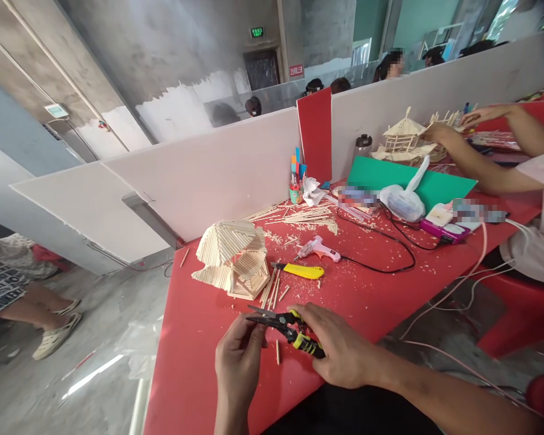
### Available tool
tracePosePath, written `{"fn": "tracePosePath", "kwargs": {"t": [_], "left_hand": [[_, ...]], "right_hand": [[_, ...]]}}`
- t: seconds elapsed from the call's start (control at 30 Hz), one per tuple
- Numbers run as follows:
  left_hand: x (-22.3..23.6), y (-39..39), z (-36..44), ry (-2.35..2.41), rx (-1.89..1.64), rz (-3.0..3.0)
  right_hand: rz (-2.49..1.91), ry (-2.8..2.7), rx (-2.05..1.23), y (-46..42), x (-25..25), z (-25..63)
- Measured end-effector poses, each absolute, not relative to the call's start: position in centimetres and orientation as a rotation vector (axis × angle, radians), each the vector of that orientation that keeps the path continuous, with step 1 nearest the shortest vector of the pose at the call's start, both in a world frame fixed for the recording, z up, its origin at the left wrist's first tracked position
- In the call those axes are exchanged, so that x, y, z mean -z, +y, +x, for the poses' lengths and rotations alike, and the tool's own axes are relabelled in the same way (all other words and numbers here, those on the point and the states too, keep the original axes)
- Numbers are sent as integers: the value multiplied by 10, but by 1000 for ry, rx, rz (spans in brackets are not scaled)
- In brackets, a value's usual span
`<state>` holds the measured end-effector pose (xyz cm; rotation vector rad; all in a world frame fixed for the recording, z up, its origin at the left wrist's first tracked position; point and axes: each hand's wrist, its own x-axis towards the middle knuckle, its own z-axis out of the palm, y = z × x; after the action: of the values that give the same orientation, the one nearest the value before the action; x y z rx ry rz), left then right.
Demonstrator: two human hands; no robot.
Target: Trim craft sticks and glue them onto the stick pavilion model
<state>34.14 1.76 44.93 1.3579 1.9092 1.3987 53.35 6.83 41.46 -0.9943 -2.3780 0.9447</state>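
Observation:
My right hand [340, 347] grips a pair of pruning shears [294, 332] with black and yellow handles, blades pointing left. At the blade tips, my left hand [239, 356] is closed in a pinch; anything between its fingers is too small to make out. Just beyond the hands stands a small building model [233, 254] made of thin wooden sticks, with a slatted roof. Several loose sticks [272, 290] lie beside it, and one short stick [278, 352] rests under the shears. A yellow utility knife [303, 271] lies to the right of the model.
A pink glue gun [320, 248] with a black cord lies on the red table [199, 362]. More sticks [312, 215] and shavings lie near the white partition [208, 187]. At right are a green board [390, 175], a power strip [444, 232], and another person's hands [439, 133] at a similar model.

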Motion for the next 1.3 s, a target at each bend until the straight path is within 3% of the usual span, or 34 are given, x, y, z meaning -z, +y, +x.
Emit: {"fn": "tracePosePath", "kwargs": {"t": [0.7, 1.3], "left_hand": [[-452, 16, 348, 1904, -1348, 1368], [-424, 25, 331, 1419, -1267, 1006]], "right_hand": [[-1008, -2289, -963, 62, -405, 534], [-956, -2287, -926, 62, -391, 539]]}}
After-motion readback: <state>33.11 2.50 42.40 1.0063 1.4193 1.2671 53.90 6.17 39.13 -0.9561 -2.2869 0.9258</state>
